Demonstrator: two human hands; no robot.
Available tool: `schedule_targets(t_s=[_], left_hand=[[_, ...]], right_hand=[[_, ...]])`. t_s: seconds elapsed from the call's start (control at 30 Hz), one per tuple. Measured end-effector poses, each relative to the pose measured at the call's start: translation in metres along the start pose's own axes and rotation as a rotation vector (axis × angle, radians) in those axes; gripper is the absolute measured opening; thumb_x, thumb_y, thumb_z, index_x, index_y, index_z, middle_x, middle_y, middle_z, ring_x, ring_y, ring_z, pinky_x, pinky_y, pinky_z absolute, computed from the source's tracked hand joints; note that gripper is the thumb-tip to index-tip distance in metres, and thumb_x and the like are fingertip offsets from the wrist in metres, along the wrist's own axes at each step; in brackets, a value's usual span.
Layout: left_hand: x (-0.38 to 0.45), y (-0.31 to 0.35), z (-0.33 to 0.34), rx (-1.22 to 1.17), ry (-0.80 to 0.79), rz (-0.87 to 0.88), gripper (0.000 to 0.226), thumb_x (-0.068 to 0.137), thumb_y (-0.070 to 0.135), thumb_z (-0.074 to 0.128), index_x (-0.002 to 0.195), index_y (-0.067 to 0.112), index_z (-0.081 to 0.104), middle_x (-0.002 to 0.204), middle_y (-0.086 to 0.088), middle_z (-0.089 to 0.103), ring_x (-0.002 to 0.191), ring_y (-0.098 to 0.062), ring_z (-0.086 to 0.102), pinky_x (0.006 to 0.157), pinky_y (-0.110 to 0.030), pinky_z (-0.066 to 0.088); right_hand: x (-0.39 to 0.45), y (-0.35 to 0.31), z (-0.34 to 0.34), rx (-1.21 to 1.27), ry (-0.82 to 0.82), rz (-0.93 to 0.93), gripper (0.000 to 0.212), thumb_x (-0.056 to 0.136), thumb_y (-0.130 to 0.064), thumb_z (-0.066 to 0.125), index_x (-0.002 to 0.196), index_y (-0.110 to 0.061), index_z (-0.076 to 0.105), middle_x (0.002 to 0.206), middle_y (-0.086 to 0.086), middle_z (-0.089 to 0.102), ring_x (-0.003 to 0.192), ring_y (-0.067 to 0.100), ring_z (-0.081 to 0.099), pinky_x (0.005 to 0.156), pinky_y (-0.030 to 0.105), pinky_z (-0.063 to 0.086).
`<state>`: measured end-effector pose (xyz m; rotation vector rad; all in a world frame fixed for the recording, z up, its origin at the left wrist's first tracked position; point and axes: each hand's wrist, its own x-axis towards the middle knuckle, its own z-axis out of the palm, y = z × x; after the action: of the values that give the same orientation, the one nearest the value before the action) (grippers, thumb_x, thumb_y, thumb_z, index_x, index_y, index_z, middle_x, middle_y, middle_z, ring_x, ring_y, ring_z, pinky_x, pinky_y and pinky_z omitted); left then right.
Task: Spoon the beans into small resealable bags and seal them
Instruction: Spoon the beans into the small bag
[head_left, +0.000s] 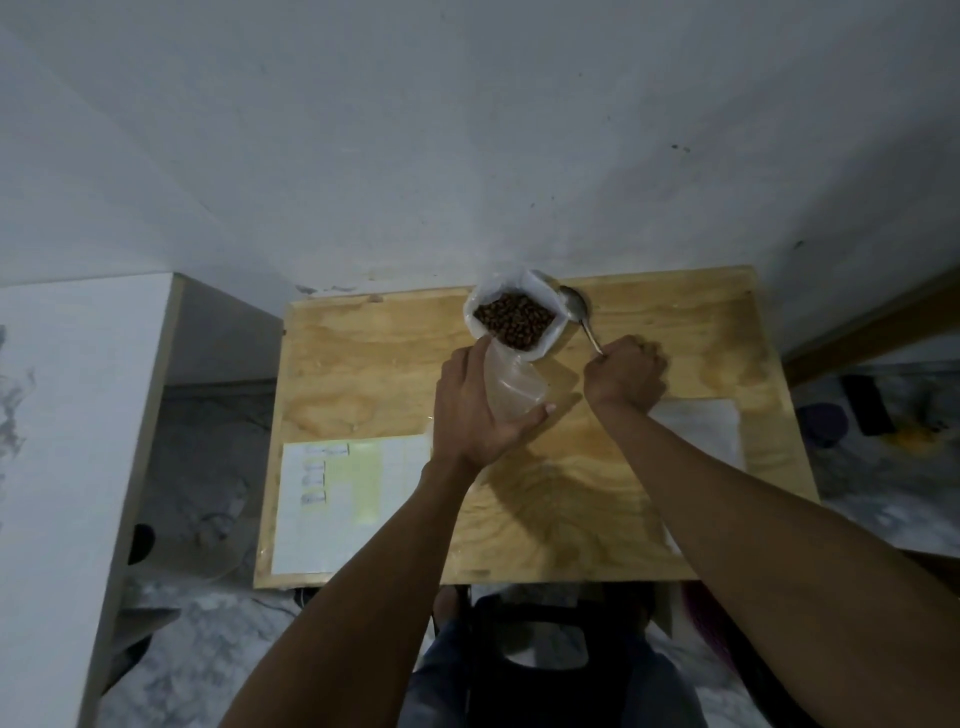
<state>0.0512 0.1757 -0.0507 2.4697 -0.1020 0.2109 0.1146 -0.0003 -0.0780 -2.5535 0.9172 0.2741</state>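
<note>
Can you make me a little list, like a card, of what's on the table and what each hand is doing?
table: wooden table
beans: brown beans in a big open plastic bag at the far edge
left hand: left hand holds a small clear bag, no beans visible in it
right hand: right hand grips a spoon, bowl beside the big bag
paper: printed sheet near left

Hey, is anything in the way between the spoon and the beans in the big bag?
Nothing visible. The spoon, held by the right hand, lies just right of the open big bag of beans; only the bag's rim is between them.
</note>
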Motion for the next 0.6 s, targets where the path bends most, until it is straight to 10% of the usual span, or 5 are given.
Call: schedule_targets(t_s=[0.43, 0.6], left_hand=[[-0.005, 0.002, 0.001, 0.031, -0.006, -0.006, 0.103, 0.067, 0.075, 0.075, 0.138, 0.006, 0.048, 0.119, -0.008, 0.058, 0.106, -0.022, 0.053, 0.087, -0.035, 0.046], [-0.01, 0.003, 0.001, 0.039, -0.021, -0.019, 0.105, 0.067, 0.08, 0.072, 0.138, 0.007, 0.048, 0.12, -0.006, 0.058, 0.106, -0.023, 0.054, 0.087, -0.039, 0.048]], right_hand=[[-0.003, 0.011, -0.033, 0.785, -0.144, 0.001, 0.016, 0.08, -0.007, 0.069, 0.091, -0.018, 0.073, 0.075, 0.004, 0.074, 0.059, 0.018, 0.068, 0.056, 0.035, 0.057], [-0.012, 0.009, -0.048, 0.917, -0.172, -0.067, 0.018, 0.08, -0.004, 0.072, 0.095, -0.012, 0.077, 0.077, 0.008, 0.073, 0.063, 0.015, 0.066, 0.054, 0.026, 0.055]])
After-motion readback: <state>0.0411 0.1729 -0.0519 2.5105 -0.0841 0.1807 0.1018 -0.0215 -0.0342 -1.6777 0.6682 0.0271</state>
